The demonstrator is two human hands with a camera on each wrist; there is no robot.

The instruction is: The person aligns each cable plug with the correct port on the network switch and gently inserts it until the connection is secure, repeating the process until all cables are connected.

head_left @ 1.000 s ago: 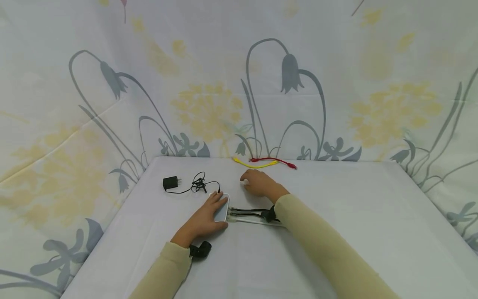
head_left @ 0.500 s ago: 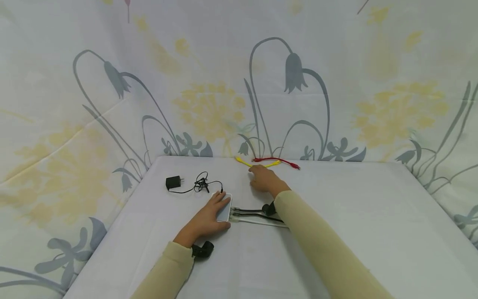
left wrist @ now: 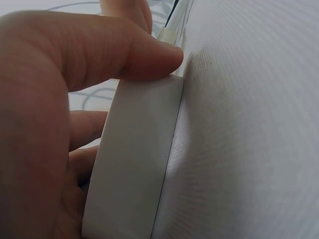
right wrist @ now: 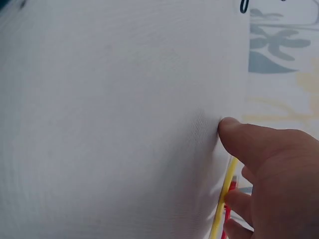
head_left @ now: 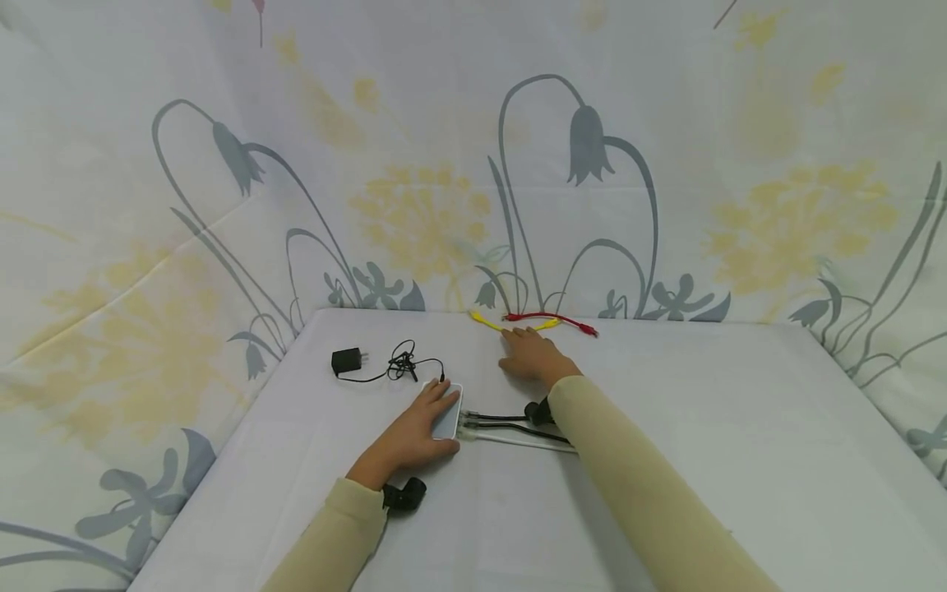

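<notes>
My left hand [head_left: 410, 432] holds a flat white network switch [head_left: 448, 418], its fingers across the top and its thumb on the near side. In the left wrist view the thumb presses the corner of the switch [left wrist: 137, 149]. Two black network cables [head_left: 506, 417] and a white one [head_left: 518, 442] run from clear plugs at its right side. At the back, my right hand [head_left: 536, 359] has its fingertips at a short yellow network cable [head_left: 484, 321]. In the right wrist view the yellow cable [right wrist: 223, 199] lies beside the fingers, the thumb apart from it. Contact is unclear.
A short red network cable [head_left: 555, 316] lies just beyond the yellow one, along the table's back edge. Left of the switch lie a black power adapter [head_left: 346, 360] and its tangled cord [head_left: 402, 362], which reaches the switch. A flowered cloth [head_left: 414, 123] hangs behind the white table [head_left: 703, 395].
My right hand has moved slightly right and away from me, up to the yellow cable. The left hand stays on the switch. The whole head view has shifted a little.
</notes>
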